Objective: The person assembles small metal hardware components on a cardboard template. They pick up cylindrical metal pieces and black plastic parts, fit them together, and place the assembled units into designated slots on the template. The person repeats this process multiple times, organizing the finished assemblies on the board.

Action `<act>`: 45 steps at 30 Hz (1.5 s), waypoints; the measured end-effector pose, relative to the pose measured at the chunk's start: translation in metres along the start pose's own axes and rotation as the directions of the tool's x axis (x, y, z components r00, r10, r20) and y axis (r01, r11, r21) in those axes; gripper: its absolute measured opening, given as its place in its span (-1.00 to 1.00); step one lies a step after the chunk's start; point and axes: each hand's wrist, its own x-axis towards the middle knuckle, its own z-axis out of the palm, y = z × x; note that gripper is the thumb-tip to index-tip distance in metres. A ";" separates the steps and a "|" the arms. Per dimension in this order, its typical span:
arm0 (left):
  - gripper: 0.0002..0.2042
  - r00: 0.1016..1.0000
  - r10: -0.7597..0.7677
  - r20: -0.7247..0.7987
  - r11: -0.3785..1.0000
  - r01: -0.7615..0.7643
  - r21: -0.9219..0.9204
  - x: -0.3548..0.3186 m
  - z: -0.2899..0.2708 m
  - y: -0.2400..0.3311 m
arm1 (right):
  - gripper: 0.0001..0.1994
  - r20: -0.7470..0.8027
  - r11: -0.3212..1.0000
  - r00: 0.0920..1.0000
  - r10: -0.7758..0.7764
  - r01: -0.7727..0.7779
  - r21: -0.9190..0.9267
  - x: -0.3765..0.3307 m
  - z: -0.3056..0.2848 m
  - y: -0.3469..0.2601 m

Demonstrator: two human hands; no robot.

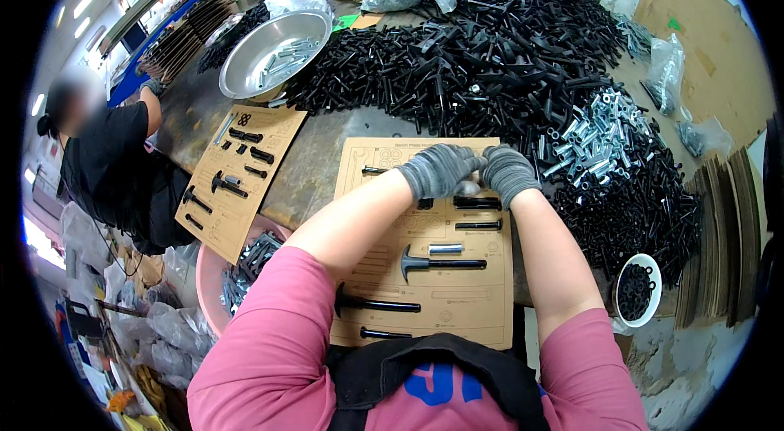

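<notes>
Working hands: left hand [439, 171] and right hand [510, 173], in grey gloves, close together over the upper part of the brown sheet [482, 325].
Grip: fingers of both bent inward; whether either grasps a part cannot be told.
Sheet position: directly before the person.
Lower sheet: silver tube [445, 249] just above a black T-shaped bar [457, 264]; second T-shaped bar [388, 305] nearer the person.
Right side: pile of silver tubes [596, 137]; white cup [641, 322] holding black rings [634, 288].
Far side: heap of black parts [425, 64]; steel bowl [245, 47] to its left.
</notes>
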 end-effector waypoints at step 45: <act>-0.72 0.657 -0.644 -0.391 0.732 0.381 -0.565 -0.233 0.009 -0.047 | -0.65 -0.277 0.825 0.824 -0.494 0.545 0.152 -0.043 0.002 -0.020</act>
